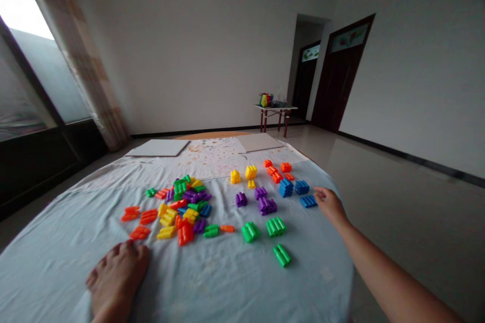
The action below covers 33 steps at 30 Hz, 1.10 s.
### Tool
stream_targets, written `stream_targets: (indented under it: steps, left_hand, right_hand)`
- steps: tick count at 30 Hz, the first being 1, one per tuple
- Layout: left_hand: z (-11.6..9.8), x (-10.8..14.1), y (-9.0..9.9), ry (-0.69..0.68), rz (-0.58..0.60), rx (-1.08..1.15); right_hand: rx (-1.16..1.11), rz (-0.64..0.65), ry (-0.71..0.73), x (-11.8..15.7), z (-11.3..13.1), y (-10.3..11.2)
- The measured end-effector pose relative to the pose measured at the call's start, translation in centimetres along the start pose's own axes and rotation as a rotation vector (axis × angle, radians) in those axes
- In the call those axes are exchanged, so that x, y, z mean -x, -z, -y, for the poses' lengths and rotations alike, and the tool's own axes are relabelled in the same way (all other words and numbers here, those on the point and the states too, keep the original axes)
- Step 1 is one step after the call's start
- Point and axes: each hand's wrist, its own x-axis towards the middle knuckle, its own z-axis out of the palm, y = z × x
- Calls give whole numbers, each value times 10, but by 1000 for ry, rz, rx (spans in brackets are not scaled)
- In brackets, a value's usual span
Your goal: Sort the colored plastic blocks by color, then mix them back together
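Note:
My left hand (119,275) rests palm down on the cloth at the lower left, fingers a little apart, holding nothing. Just above it are orange blocks (140,232), part of a mixed heap with yellow blocks (167,216). At the right, my right hand (329,204) has its fingertips beside a flat blue block (308,201); finger and thumb look apart, with nothing visible between them. Two thicker blue blocks (286,187) lie nearby. Separate colour clusters include purple blocks (267,205), green blocks (276,227), yellow blocks (250,172) and orange blocks (274,174).
A pale cloth (227,282) covers the round table. Two flat boards, a left board (159,148) and a right board (259,142), lie at its far side. Beyond stands a small side table (276,107) with colourful items. The table edge curves beneath my right forearm.

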Motion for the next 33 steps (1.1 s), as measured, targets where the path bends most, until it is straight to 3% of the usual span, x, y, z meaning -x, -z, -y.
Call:
stream_targets:
  steps: [4, 9, 13, 17, 19, 27, 33]
  left_hand:
    - [-6, 5, 5, 27, -29, -46]
    - [-5, 7, 3, 19, -44, -54]
    - [-4, 8, 3, 7, -63, -37]
    - [-5, 10, 5, 19, -55, -32]
    - [-6, 11, 7, 22, -56, -23]
    - [-6, 13, 8, 14, -62, -16]
    - [-5, 11, 6, 11, -54, -27]
  right_hand:
    - [-135, -26, 321, 27, 66, -9]
    - [-258, 319, 654, 95, 169, -44]
    - [-51, 587, 803, 129, 216, -78]
    - [383, 738, 801, 130, 235, -101]
    - [471, 766, 781, 127, 239, -107]
    - [374, 876, 824, 146, 249, -120]
    - [355, 746, 719, 148, 251, -117]
